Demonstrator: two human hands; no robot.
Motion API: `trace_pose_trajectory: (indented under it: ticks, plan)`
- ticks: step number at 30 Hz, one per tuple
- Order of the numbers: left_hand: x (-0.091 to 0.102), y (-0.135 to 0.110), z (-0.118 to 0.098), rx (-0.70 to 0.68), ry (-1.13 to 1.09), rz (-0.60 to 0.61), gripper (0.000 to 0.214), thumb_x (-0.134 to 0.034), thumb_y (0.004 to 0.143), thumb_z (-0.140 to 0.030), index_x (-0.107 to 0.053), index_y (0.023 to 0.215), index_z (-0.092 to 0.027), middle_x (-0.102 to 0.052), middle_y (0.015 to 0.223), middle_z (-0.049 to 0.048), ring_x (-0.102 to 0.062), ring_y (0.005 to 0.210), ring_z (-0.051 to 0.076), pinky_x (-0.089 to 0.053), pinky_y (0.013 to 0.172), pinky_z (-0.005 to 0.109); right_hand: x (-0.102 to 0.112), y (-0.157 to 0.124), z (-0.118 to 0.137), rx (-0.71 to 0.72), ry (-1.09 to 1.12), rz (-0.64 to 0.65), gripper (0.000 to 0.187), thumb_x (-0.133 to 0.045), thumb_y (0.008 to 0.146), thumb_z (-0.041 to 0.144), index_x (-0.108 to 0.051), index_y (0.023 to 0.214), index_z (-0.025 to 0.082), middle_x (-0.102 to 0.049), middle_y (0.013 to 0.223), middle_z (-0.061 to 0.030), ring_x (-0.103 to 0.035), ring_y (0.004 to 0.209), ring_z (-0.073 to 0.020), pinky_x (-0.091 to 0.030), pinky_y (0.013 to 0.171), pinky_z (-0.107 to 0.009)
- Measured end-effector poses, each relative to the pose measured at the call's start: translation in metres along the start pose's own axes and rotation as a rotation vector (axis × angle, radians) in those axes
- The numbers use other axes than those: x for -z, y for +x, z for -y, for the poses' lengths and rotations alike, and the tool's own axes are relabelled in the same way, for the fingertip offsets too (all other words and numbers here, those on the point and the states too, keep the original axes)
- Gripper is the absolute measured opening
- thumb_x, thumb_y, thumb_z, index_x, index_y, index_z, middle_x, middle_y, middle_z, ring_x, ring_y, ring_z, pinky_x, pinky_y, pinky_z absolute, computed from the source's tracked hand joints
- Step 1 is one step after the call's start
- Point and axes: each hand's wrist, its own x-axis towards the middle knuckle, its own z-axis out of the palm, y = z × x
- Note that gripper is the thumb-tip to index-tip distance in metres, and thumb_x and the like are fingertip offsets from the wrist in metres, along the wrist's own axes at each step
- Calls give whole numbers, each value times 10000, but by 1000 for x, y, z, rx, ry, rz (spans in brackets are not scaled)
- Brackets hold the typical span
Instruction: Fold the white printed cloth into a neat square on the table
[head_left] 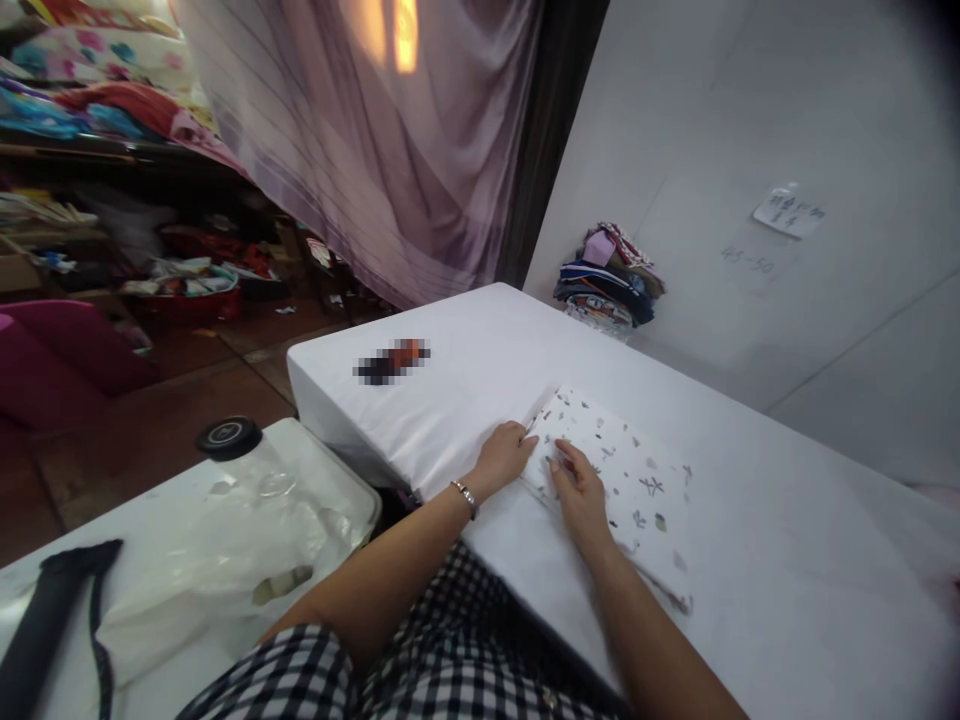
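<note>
**Checked shirt and bare forearms nearest; printed cloth lies under both hands**

Nearest the camera is the wearer's black-and-white checked shirt [277, 680], with both bare forearms extending forward over the edge of a white-covered table [787, 560]. A bracelet [466, 497] is worn at the left wrist.

The item being handled is a folded cloth [622, 470], white with small leaf-like prints. It lies flat on the table, close to the near edge, its layers visible along the near side.

Left hand [504, 458]: at the cloth's left edge, fingers curled, thumb side against the cloth. Whether it pinches the layers cannot be told. Right hand [583, 492]: over the cloth's left part, fingers half bent, a narrow gap between thumb and forefinger; nothing is seen in its grasp.

Further along the table, well apart from the cloth, is a dark and orange object [391, 362], pixelated and not identifiable. A stack of folded clothes [606, 278] stands at the far side, beside the wall [720, 150], which bears a paper note [789, 212].

To the left, a lower side table [45, 530] carries a crumpled plastic bag [217, 570], a black lid [229, 437] and a black strap [101, 640]. A mauve curtain [450, 150] hangs behind.
</note>
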Motion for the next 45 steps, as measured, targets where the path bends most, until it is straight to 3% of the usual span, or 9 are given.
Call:
trace_pose_trajectory:
  ticks: [3,10,16,23,26,30,34,38,45]
  plan:
    - [0,3,2,-16,15,10,303,-429,827,-355,-536,601,-183,-591,763,54,-537,759,172,-391,697,288,-1,1,-1,-7,19,4,381,-499,806,336,-530,1161,199,-534,1228,-76,-477,1131,-205,-363,985,-399]
    - [8,25,-11,94,85,68,493,-445,761,-566,-568,490,-173,-562,517,57,-548,568,177,-347,547,272,-1,2,-1,-1,46,-5,380,-517,786,316,-546,1143,187,-551,1205,-83,-492,1108,-209,-368,976,-397]
    - [-2,37,-15,117,208,112,365,-443,801,-427,-641,673,-147,-663,824,114,-595,765,195,-384,618,255,1,5,-3,-161,227,-68,422,-562,739,343,-561,1133,192,-563,1212,-77,-535,1056,-209,-386,952,-407]
    - [-3,43,-9,164,186,241,406,-372,842,-408,-653,725,-138,-674,758,100,-605,707,176,-387,610,245,14,11,6,-263,516,-173,440,-565,744,345,-533,1156,191,-573,1207,-80,-501,1132,-196,-376,963,-376]
    - [2,51,-16,190,206,265,484,-370,818,-516,-659,721,-141,-673,760,109,-614,722,202,-388,594,255,29,15,14,-188,321,-168,463,-520,773,388,-505,1198,205,-519,1270,-80,-462,1172,-214,-374,956,-387]
    - [0,60,-22,191,237,233,540,-357,797,-584,-658,761,-137,-670,809,127,-616,801,227,-401,620,260,48,20,6,-50,-332,-99,516,-430,807,428,-459,1262,186,-360,1395,-88,-255,1303,-245,-271,1018,-429]
    - [-10,62,-15,153,264,201,450,-324,858,-432,-650,798,-127,-664,876,140,-607,869,220,-406,697,266,56,23,-11,-191,-888,145,569,-363,831,467,-394,1314,168,-253,1445,-102,-121,1339,-280,-91,1046,-520]
    - [-11,62,-10,145,254,202,442,-322,864,-412,-646,817,-116,-659,913,150,-601,896,225,-407,723,273,51,23,-17,-297,-1018,272,590,-264,856,506,-311,1358,199,-180,1472,-73,-109,1341,-264,-115,1036,-514]
    - [-12,73,-21,191,265,214,486,-317,857,-470,-642,890,-111,-644,965,169,-575,975,257,-411,756,302,45,21,-21,-270,-1071,228,584,-254,858,494,-305,1356,195,-192,1468,-76,-114,1336,-270,-115,1025,-522]
